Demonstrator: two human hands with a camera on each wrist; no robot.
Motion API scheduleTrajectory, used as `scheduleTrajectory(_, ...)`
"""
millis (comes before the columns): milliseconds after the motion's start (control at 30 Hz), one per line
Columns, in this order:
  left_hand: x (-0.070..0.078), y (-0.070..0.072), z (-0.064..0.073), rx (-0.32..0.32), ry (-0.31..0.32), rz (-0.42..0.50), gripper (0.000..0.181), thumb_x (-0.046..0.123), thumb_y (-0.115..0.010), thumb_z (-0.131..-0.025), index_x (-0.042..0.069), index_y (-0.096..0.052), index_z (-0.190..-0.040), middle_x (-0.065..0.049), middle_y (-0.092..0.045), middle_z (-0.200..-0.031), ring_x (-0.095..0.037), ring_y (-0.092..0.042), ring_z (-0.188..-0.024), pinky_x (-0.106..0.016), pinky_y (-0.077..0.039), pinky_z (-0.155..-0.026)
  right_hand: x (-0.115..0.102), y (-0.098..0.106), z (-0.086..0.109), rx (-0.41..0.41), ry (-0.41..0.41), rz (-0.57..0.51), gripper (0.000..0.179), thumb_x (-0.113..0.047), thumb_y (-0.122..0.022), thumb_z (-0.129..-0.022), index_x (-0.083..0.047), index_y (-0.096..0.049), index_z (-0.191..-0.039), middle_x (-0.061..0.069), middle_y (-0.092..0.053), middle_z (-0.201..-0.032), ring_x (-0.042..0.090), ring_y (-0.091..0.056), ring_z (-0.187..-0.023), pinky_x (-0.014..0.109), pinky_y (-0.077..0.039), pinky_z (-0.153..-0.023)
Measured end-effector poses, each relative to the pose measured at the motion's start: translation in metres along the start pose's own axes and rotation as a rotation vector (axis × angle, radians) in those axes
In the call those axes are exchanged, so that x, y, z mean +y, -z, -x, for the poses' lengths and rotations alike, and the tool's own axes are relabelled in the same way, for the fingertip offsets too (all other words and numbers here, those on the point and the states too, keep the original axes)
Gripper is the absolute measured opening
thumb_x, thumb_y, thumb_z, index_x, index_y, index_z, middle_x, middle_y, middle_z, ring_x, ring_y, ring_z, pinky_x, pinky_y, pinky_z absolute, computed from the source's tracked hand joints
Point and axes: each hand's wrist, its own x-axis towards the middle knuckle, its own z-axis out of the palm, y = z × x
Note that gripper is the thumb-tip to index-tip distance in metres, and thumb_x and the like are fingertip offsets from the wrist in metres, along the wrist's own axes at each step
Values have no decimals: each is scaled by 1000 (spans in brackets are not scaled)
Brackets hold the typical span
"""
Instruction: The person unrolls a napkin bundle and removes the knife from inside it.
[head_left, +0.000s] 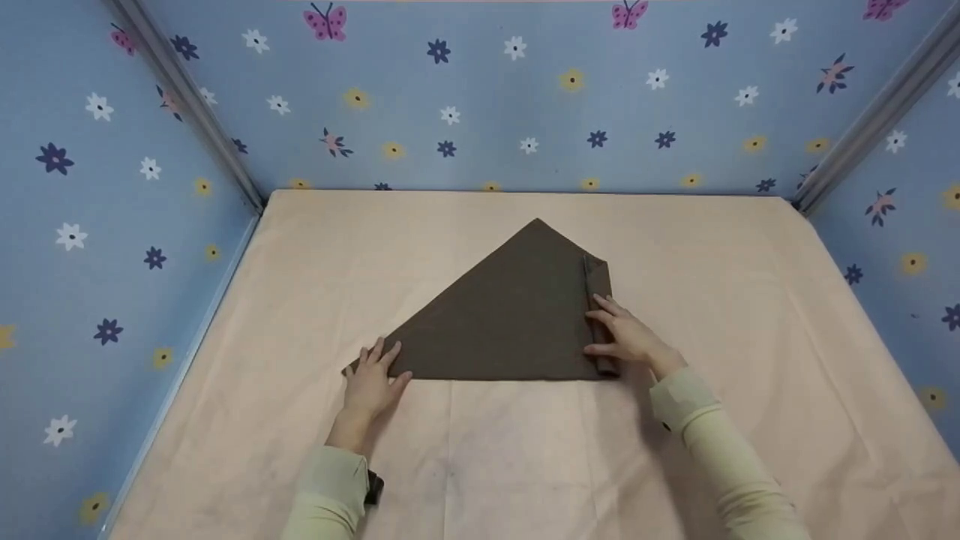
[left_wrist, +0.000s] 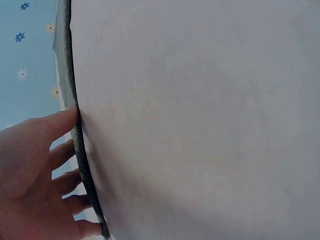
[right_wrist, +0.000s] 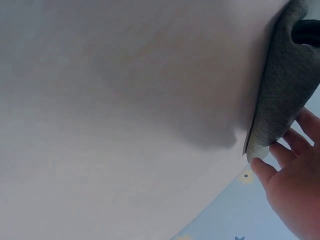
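A dark brown cloth [head_left: 487, 315] lies folded on the table, with a peak at the back and a long straight front edge. Its right side is turned over into a narrow roll [head_left: 602, 281], whose curled end shows in the right wrist view. My left hand [head_left: 370, 382] rests with spread fingers on the cloth's left corner; in the left wrist view its fingertips touch the cloth's edge [left_wrist: 85, 165]. Over the roll lies my right hand [head_left: 630, 334], fingers reaching across it. The right wrist view shows those fingertips against the rolled cloth [right_wrist: 285, 90].
A pale peach cover [head_left: 517, 457] spreads over the table. Blue panels [head_left: 480, 97] with flowers and butterflies stand at the back and both sides, joined by grey corner posts [head_left: 191, 97]. A black object [head_left: 373, 487] sits at the left wrist.
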Motion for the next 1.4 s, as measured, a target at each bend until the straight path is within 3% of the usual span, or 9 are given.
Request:
scheduleTrajectory(400, 0, 0, 0, -1, 3, 4, 57, 34, -54, -87, 7, -39, -134, -22, -22, -141, -47, -17, -126, -68, -14, -92, 5, 5, 8, 17, -18, -98, 66, -30, -69, -76, 1, -42, -128, 21, -17, -143, 39, -15, -129, 49, -24, -100)
scheduleTrajectory(1400, 1, 2, 0, -4, -1, -8, 57, 35, -54, -87, 7, -38, -135, -22, -22, -142, -48, -17, -125, -68, -15, -92, 24, 13, 26, 31, -111, -117, 66, -27, -67, -79, 4, -39, -130, 24, -19, -141, 39, -12, -130, 51, -18, -102)
